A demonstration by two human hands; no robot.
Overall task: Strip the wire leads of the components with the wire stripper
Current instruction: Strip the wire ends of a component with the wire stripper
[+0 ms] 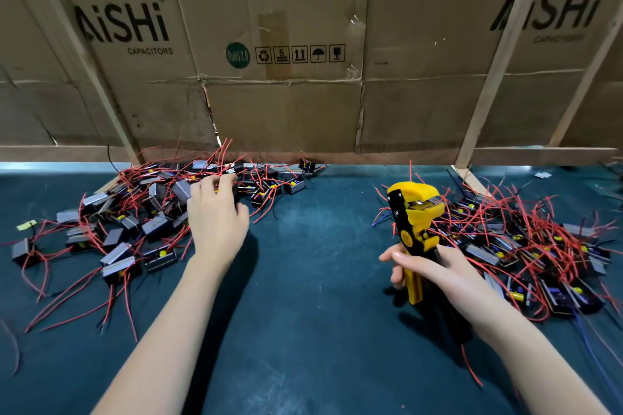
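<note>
Yellow tool: the wire stripper (pixel 416 229) is yellow and black plastic with a chunky, beak-shaped head; it stands upright, head up, its handles in the right hand (pixel 435 271).
Right hand: fingers and thumb curl round the stripper's handles, holding it just above the mat.
Left hand: the left hand (pixel 215 216) reaches forward into the left pile (pixel 135 219), fingertips curled down among red wires; whether it already pinches one I cannot tell.
Left pile: small boxy components, grey and black with yellow parts inside, lie tumbled around and beyond the left hand, thin red wire leads sprawling out in loose curves.
Right pile: the right pile (pixel 526 246) lies just right of the right hand, the same kind of components, more tangled, mostly red wires with a few blue and black.
Mat: the dark teal mat (pixel 317 280) is flat and dull, bare between the two hands.
Backdrop: flattened brown cardboard (pixel 286 27), creased and taped, stands beyond both hands, braced by pale wooden slats (pixel 495 54).
Writing: "AiSHi CAPACITORS" is printed in black beyond each hand; a green round "RoHS 2.0" mark and a row of handling symbols sit between.
</note>
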